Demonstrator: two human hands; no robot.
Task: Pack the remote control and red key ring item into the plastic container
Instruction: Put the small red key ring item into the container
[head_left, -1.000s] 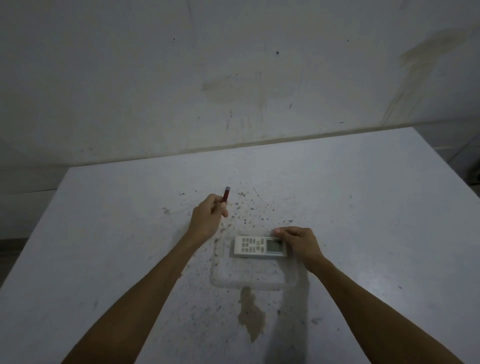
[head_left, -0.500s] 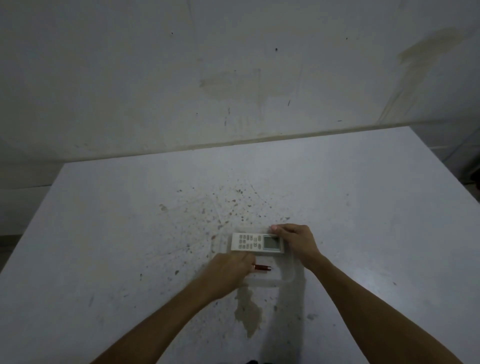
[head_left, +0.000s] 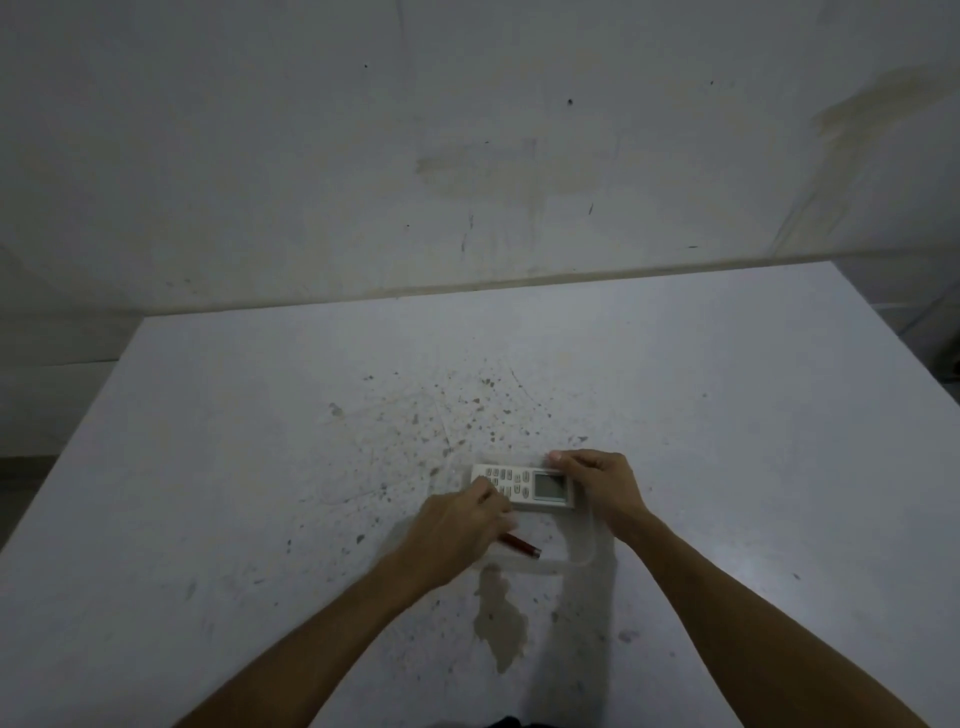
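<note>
The white remote control (head_left: 540, 487) lies across the far part of the clear plastic container (head_left: 586, 557), screen end to the right. My right hand (head_left: 602, 486) grips that screen end. My left hand (head_left: 457, 522) reaches over the container's left side, its fingertips curled onto the remote's keypad end. The red key ring item (head_left: 523, 545) lies on the container's floor just below my left hand, with no fingers around it; its left end is hidden under the hand.
The container sits on a white, speckled table (head_left: 260, 467) near its front middle. A brownish stain (head_left: 498, 623) marks the table just in front of the container. A stained wall (head_left: 467, 156) stands behind the table's far edge.
My left hand brought the red key ring item from the far left down into the container, let it go, and moved its fingers up onto the remote. My right hand stayed on the remote.
</note>
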